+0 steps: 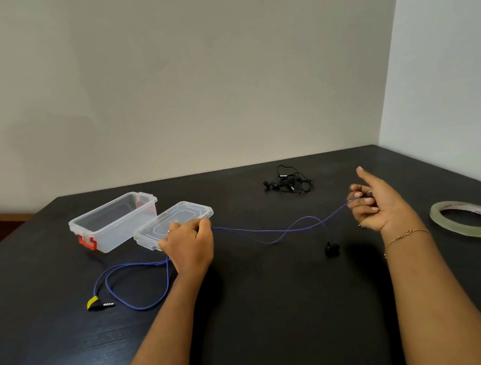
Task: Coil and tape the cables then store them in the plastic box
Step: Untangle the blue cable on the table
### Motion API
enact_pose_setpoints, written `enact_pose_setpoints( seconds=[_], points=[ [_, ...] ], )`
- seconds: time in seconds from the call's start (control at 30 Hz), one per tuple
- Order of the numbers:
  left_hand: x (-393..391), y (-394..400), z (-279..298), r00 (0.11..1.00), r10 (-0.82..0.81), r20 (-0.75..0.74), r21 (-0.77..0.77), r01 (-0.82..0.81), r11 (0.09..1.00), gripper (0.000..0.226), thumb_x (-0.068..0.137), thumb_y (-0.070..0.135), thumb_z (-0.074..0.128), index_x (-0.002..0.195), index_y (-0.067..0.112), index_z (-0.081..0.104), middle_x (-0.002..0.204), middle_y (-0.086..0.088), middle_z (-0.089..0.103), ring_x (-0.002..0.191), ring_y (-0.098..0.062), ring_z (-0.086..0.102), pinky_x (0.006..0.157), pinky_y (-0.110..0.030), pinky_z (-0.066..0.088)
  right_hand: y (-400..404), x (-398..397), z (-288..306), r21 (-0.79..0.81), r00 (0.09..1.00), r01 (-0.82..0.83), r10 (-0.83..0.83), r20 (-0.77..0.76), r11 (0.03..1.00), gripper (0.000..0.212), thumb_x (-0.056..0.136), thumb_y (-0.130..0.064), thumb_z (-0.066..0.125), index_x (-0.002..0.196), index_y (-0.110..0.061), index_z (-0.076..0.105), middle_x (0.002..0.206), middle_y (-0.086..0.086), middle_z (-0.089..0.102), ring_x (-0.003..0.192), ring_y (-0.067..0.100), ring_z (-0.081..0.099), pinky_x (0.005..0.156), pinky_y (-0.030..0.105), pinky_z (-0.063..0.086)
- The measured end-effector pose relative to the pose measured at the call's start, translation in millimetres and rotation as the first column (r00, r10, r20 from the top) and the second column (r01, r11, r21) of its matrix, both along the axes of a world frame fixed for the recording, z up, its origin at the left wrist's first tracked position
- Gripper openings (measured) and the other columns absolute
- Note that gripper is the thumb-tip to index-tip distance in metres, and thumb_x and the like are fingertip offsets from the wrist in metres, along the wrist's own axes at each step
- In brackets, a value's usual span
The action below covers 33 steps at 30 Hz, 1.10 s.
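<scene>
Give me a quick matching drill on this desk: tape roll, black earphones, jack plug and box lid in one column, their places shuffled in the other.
Things:
1. tape roll
2. black earphones
3. jack plug
4. box lid

Places:
A. near left, at the end of the blue cable
B. far side, in a loose tangle
C. right edge of the table
D. right of the plastic box, partly under the left hand

Pairs: 1-C, 2-B, 3-A, 4-D

A blue cable (271, 233) with a yellow-marked plug (95, 304) is lying on the black tabletop (282, 315); the clear plastic box (114, 220) is showing a red latch (88, 242).
</scene>
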<state>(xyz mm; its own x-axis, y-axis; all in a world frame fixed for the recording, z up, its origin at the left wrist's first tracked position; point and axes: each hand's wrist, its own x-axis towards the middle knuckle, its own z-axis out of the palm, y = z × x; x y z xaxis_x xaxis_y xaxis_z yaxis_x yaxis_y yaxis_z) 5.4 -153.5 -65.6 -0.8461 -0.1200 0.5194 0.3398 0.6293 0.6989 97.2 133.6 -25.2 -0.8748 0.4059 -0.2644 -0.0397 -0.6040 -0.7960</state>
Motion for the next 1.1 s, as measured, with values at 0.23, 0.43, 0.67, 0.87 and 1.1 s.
enact_pose_setpoints(
  seconds=[0.23,0.43,0.67,0.87,1.1],
  points=[
    [1,2,-2,1.000,0.008,-0.007,-0.018,-0.008,1.000,0.040,0.084,0.026,0.033,0.065,0.010,0.064,0.066,-0.006,0.055,0.081,-0.017,0.042,0.081,-0.033,0.019,-14,-18,-17,0.838,0.927,-0.226,-0.155,0.342,0.496,0.027,0.082,-0.017,0.070,0.063,-0.011,0.051,0.062,0.005,0.053,0.054,0.013,0.050,0.044,0.020,0.040],
    [-1,2,-1,1.000,0.012,0.010,-0.006,-0.012,1.000,0.037,0.083,0.026,0.033,0.053,0.017,0.052,0.062,-0.007,0.054,0.080,-0.018,0.042,0.080,-0.034,0.020,-29,-9,6,0.900,0.889,-0.417,-0.150,0.432,0.124,0.031,0.079,-0.040,0.068,0.074,-0.009,0.067,0.092,0.009,0.066,0.093,0.023,0.057,0.091,0.038,0.044],
    [1,2,-1,0.999,0.033,0.005,-0.024,-0.033,0.999,0.033,0.090,0.014,0.043,0.061,0.013,0.058,0.067,-0.008,0.057,0.082,-0.018,0.042,0.082,-0.035,0.021,-43,-3,18,0.815,0.817,-0.577,0.051,0.575,0.058,0.018,0.080,-0.026,0.070,0.070,-0.012,0.064,0.078,0.000,0.059,0.085,0.016,0.055,0.073,0.028,0.041],
    [1,2,-1,0.999,0.027,0.021,-0.012,-0.026,1.000,0.031,0.091,0.016,0.042,0.066,0.014,0.059,0.073,-0.008,0.058,0.083,-0.017,0.042,0.089,-0.039,0.025,-36,-6,18,0.672,0.955,-0.295,0.202,0.216,0.680,0.025,0.090,-0.028,0.056,0.070,-0.014,0.050,0.066,0.002,0.049,0.052,0.010,0.048,0.048,0.020,0.038],
    [2,2,-1,1.000,0.012,0.021,-0.004,-0.011,1.000,0.034,0.089,0.021,0.037,0.065,0.013,0.060,0.071,-0.008,0.058,0.084,-0.018,0.043,0.086,-0.037,0.023,-43,-15,4,0.814,0.819,-0.572,0.019,0.573,0.095,0.026,0.077,-0.024,0.073,0.091,-0.002,0.071,0.093,0.008,0.066,0.090,0.017,0.057,0.081,0.029,0.044]
  ],
)
